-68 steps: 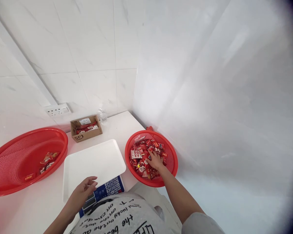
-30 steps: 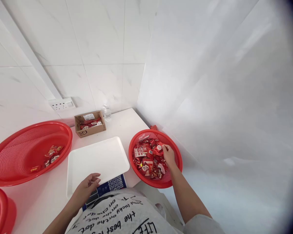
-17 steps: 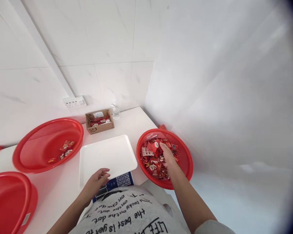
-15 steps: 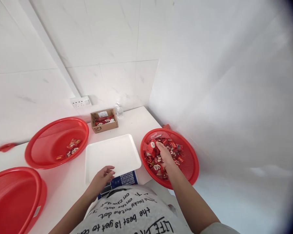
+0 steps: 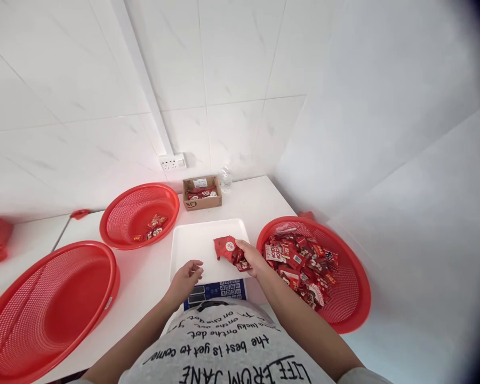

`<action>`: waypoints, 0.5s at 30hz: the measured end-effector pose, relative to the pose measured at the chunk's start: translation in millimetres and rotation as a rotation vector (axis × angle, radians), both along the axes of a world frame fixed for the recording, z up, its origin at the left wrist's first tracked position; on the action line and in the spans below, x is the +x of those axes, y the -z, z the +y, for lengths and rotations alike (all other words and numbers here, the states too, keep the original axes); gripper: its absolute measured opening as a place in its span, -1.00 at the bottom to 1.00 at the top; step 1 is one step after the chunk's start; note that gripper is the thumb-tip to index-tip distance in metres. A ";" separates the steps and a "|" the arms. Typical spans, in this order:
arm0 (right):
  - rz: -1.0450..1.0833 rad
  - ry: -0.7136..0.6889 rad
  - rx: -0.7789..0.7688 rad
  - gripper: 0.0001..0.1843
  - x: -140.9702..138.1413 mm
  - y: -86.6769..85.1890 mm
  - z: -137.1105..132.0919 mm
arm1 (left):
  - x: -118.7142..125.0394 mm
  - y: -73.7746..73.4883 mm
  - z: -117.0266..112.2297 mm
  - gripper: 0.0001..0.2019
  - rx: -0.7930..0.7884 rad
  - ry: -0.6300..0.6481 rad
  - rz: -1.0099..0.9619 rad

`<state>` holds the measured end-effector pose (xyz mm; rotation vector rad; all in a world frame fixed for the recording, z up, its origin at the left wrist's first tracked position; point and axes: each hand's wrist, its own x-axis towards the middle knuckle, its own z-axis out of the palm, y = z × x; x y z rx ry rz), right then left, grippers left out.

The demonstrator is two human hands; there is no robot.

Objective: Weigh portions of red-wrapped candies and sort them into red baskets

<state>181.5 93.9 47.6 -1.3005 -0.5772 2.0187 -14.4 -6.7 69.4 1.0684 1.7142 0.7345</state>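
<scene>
My right hand [image 5: 253, 257] is closed on several small red snack packets [image 5: 226, 247], above the right part of a white tray [image 5: 200, 250]. That tray sits on a weighing scale whose blue keypad [image 5: 218, 290] shows at its near edge. Over the tray's near left corner, my left hand [image 5: 188, 277] has loosely curved fingers, a little apart, with nothing in them. To the right, a red mesh basket [image 5: 354, 298] holds a heap of similar packets [image 5: 300, 261].
A red basket [image 5: 118, 213] behind on the left has a few packets in it. Nearer stands another red basket [image 5: 70, 304]. A cardboard box [image 5: 202, 202] with red packets and a clear plastic bottle [image 5: 226, 178] are near the wall. Wall sockets [image 5: 172, 161] sit above the white table [image 5: 138, 282].
My right hand has come out of the right basket and over the tray, bringing red snack packets. My left hand stays by the tray's near edge. The view has turned left.
</scene>
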 end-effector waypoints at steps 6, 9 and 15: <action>-0.072 -0.031 -0.004 -0.83 -5.3 3.4 -1.9 | 12.8 15.0 18.0 -0.61 0.359 0.270 0.367; -0.062 0.037 0.040 -0.81 -1.3 10.8 -3.6 | 23.4 23.3 32.6 -0.49 0.419 0.570 0.497; -0.143 0.134 0.025 -0.78 16.2 11.7 -4.9 | 33.2 33.9 45.7 -0.36 0.205 0.839 0.741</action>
